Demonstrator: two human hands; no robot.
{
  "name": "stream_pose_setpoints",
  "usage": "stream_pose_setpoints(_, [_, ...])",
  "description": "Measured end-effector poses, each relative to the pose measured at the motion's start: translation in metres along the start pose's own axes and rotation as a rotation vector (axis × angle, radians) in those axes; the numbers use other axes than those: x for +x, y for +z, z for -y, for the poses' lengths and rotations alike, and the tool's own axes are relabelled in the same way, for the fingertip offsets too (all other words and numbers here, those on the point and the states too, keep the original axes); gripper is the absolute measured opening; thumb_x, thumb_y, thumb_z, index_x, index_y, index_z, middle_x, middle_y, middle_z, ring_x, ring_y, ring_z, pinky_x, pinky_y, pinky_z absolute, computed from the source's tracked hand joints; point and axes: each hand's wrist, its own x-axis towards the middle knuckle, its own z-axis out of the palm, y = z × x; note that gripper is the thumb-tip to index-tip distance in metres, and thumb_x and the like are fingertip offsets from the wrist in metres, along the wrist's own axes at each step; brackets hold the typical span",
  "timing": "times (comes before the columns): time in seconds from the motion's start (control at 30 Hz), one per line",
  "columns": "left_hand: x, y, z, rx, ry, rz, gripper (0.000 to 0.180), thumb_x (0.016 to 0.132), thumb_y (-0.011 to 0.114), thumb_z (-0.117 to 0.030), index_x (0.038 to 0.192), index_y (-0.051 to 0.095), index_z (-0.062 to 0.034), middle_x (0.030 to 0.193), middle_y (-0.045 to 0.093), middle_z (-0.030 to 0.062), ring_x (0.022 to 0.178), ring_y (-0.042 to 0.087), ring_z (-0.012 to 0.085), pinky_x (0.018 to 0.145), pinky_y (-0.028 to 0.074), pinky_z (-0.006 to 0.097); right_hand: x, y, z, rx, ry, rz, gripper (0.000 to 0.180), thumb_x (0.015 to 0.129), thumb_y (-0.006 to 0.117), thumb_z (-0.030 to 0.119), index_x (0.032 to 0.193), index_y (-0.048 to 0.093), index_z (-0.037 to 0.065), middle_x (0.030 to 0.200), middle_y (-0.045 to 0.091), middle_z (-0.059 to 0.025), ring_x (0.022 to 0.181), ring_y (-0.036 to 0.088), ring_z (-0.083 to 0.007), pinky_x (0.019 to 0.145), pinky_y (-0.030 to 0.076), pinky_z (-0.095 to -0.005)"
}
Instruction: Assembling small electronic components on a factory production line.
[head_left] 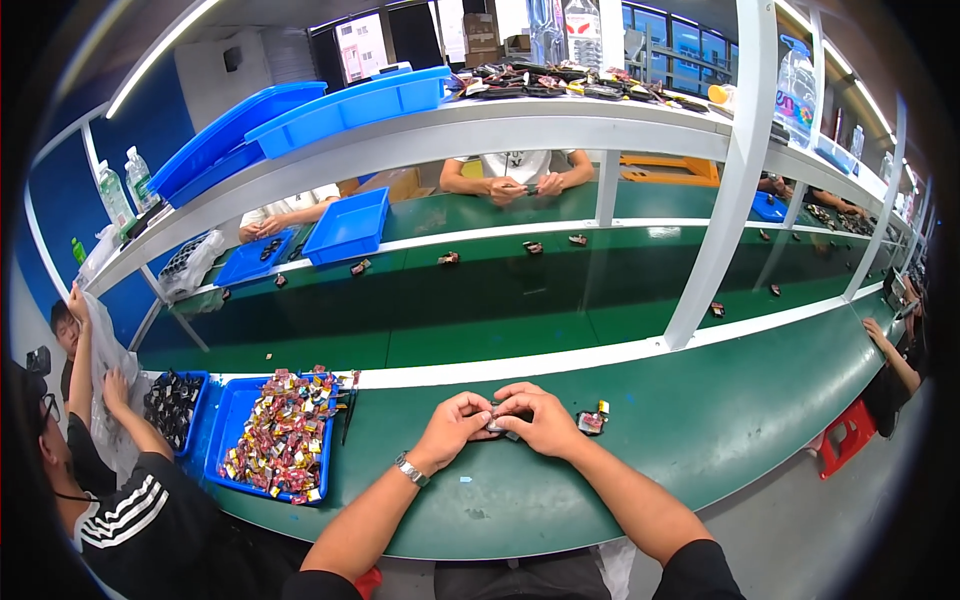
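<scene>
Green bench: both hands pinch one small part; one part beside.

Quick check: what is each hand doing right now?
Left hand: closed on a small dark part.
Right hand: closed on the same part.

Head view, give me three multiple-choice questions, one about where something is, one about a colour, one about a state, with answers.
1. Where is the tray of small colourful parts?
A. To the left of the hands
B. On the top shelf
C. On the floor

2. What colour is the table?
A. Red
B. Green
C. White

3. What are the hands doing?
A. Resting flat and apart
B. Raised in the air
C. Together on a small part

Answers: 1 A, the tray lies left of the left hand. 2 B, its surface is green. 3 C, the left hand and right hand meet around a small part.
</scene>
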Motion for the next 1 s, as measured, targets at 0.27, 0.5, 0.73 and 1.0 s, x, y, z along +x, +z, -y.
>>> stream_pose_setpoints(0.27, [-0.003, 0.012, -0.007, 0.03, 0.033, -0.043, 0.027, 0.098, 0.052, 0.002, 0.126, 0.052, 0.0022, 0.12, 0.059, 0.0107, 0.107, 0.064, 0.018, 0.093, 0.058, 0.033, -0.004, 0.008, 0.011, -0.444, -0.219, -0.144, 0.013, 0.083, 0.074, 0.011, 0.096, 0.074, 0.008, 0.118, 0.063, -0.0067, 0.114, 0.056, -0.0273, 0.091, 0.051, -0.0367])
stream_pose_setpoints(0.5, [-0.001, 0.005, -0.003, -0.02, 0.066, 0.023, 0.03, 0.099, 0.047, 0.003, 0.128, 0.051, 0.0013, 0.125, 0.059, 0.0128, 0.113, 0.062, 0.02, 0.099, 0.054, 0.035, -0.003, 0.012, 0.009, -0.432, -0.265, -0.197, 0.013, 0.08, 0.075, 0.009, 0.093, 0.074, 0.007, 0.117, 0.064, -0.0059, 0.113, 0.057, -0.0266, 0.092, 0.05, -0.0368])
stream_pose_setpoints(0.73, [0.0, 0.001, 0.001, -0.016, 0.058, 0.037, 0.027, 0.1, 0.051, -0.002, 0.127, 0.051, -0.0008, 0.125, 0.061, 0.0122, 0.114, 0.062, 0.0185, 0.097, 0.054, 0.035, -0.004, 0.017, 0.008, -0.335, -0.187, -0.223, 0.013, 0.08, 0.075, 0.009, 0.094, 0.075, 0.009, 0.116, 0.065, -0.0054, 0.113, 0.057, -0.027, 0.094, 0.049, -0.0384])
stream_pose_setpoints(1.0, [-0.002, 0.003, 0.002, -0.025, 0.063, 0.03, 0.027, 0.1, 0.052, -0.002, 0.127, 0.051, -0.0008, 0.128, 0.06, 0.0129, 0.115, 0.062, 0.019, 0.098, 0.054, 0.034, -0.006, 0.021, 0.005, -0.331, -0.185, -0.241, 0.016, 0.079, 0.076, 0.01, 0.095, 0.076, 0.011, 0.121, 0.065, -0.0054, 0.115, 0.056, -0.0288, 0.097, 0.048, -0.0402])
